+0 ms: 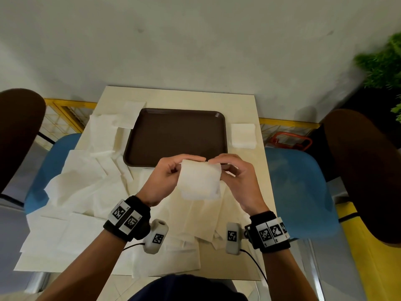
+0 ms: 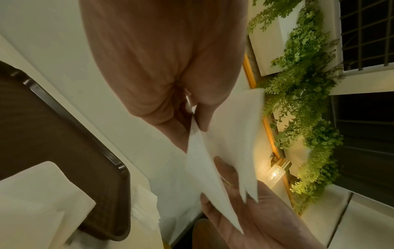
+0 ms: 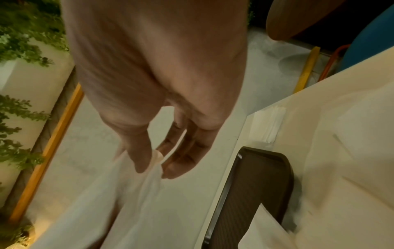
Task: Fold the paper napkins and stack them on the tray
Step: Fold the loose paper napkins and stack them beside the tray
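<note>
A folded white paper napkin hangs in the air just in front of the brown tray. My left hand pinches its upper left corner and my right hand pinches its upper right corner. The left wrist view shows the napkin pinched by my left hand, its layers spread. In the right wrist view my right hand pinches the napkin between thumb and forefinger. No napkins lie on the tray.
Unfolded napkins cover the left and near part of the table. A small stack of folded napkins sits right of the tray. Blue chairs flank the table; a plant stands far right.
</note>
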Action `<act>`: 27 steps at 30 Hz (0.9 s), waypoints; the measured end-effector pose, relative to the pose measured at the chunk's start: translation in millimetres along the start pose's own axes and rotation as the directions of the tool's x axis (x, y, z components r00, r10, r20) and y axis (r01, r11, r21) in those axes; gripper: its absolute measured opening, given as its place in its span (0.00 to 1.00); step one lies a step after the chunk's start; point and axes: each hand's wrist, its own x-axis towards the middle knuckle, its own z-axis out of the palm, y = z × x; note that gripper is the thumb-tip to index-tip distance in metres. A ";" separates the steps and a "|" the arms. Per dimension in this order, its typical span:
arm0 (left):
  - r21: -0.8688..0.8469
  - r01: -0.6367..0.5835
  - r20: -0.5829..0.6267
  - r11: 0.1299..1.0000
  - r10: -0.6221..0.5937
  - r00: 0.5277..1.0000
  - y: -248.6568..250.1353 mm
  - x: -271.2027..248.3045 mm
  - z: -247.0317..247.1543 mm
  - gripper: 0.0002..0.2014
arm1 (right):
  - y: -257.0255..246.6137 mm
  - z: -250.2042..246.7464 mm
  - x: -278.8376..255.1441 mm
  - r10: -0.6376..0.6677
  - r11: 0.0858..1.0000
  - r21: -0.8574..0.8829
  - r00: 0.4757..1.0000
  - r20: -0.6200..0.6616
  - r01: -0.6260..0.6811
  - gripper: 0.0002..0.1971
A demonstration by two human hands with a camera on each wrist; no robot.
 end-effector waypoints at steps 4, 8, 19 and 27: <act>-0.095 0.098 0.026 0.991 -0.096 0.995 6.6 0.1 4.6 0.17 | 3.3 0.8 1.2 0.006 0.997 0.073 1.000 -0.014 -0.005 0.18; -0.199 0.209 0.018 0.957 -0.210 0.978 9.2 -0.4 6.9 0.15 | 4.0 0.1 1.5 0.042 0.997 0.069 0.998 -0.038 -0.039 0.15; -0.239 0.278 0.003 0.931 -0.285 0.958 14.5 1.9 10.7 0.18 | 3.4 -1.8 0.3 0.046 0.999 -0.026 0.998 -0.049 -0.047 0.15; -0.174 0.256 -0.046 0.951 -0.267 0.963 17.3 2.0 12.0 0.13 | 9.3 -1.3 -0.2 -0.065 0.981 -0.184 0.996 -0.053 0.054 0.17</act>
